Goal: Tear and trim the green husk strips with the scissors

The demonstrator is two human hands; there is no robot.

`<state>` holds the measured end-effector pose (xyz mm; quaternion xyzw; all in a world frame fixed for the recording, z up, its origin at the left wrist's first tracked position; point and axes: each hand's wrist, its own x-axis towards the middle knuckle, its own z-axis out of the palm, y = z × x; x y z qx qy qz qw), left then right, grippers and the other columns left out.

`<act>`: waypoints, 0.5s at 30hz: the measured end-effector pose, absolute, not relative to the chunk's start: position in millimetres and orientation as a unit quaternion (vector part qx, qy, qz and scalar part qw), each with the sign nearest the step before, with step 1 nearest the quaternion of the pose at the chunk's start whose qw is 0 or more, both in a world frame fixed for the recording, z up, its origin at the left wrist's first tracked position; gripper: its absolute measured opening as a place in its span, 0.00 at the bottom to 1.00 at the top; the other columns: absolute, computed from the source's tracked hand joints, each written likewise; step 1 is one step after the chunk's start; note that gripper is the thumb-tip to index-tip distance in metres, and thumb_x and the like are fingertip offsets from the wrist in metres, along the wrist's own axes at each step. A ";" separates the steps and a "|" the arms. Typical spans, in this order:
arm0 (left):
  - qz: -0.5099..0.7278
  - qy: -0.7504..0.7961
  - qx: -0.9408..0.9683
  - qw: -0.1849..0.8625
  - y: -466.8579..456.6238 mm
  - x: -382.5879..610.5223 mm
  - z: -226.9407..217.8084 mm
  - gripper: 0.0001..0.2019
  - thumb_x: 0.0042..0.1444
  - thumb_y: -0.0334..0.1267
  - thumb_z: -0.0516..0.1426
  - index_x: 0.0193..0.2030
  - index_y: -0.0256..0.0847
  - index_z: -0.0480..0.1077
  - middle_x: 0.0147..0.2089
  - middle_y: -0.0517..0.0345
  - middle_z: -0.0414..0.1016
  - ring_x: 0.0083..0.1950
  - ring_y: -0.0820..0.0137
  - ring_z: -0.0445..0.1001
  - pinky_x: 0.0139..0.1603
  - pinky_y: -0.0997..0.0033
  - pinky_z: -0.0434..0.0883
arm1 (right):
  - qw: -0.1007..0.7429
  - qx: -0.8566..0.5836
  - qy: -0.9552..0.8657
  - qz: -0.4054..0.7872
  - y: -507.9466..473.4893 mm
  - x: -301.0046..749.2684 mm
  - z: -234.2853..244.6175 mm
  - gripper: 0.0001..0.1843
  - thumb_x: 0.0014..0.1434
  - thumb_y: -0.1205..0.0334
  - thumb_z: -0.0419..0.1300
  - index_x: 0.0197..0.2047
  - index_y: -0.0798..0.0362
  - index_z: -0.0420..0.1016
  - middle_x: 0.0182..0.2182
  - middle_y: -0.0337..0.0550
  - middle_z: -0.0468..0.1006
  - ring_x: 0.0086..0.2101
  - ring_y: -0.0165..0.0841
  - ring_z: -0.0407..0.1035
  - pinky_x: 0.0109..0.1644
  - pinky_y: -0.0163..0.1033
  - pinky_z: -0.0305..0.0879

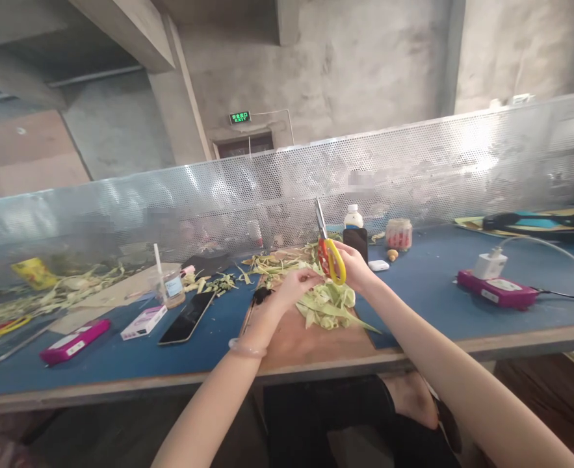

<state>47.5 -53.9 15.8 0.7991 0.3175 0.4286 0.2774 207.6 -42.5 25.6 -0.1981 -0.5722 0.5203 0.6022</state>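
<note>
My right hand [353, 265] is closed around a pair of scissors [330, 253] with yellow and red handles, their blades pointing up and away from me. Just to its left, my left hand [302, 286] has its fingers pinched together above the pile; what lies between them is too small to make out. Under both hands a heap of pale green leaves [330, 309], like husks or petals, rests on a brown board [291, 348]. One long leaf tip reaches past the board's right side. A bracelet circles my left wrist.
Left of the board lie a phone [188, 318], a small white box [143, 323], a cup with a straw [172, 289] and a magenta power strip [75, 341]. Behind stand a bottle [353, 216] and a jar [398, 235]. Another magenta strip [498, 289] holds a charger. A perforated metal screen [413, 169] bounds the table.
</note>
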 end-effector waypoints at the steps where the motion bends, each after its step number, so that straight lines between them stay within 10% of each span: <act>1: 0.430 0.322 0.799 0.271 -54.5 47.4 16.0 0.09 0.45 0.43 0.58 0.30 0.39 0.73 0.31 0.56 0.73 0.34 0.69 0.69 0.36 0.71 0.65 | 0.609 -0.200 -0.564 0.520 -41.5 209.2 25.5 0.25 0.48 0.51 0.58 0.48 0.51 0.66 0.25 0.38 0.71 0.22 0.26 0.64 0.26 0.34 0.64; 15: 0.488 0.375 0.753 0.232 -37.5 36.0 5.0 0.12 0.47 0.46 0.55 0.28 0.39 0.71 0.28 0.57 0.71 0.30 0.71 0.66 0.32 0.72 0.62 | 0.627 -0.226 -0.631 0.395 -42.5 220.8 30.2 0.30 0.44 0.50 0.61 0.51 0.47 0.62 0.34 0.38 0.71 0.27 0.28 0.66 0.30 0.35 0.64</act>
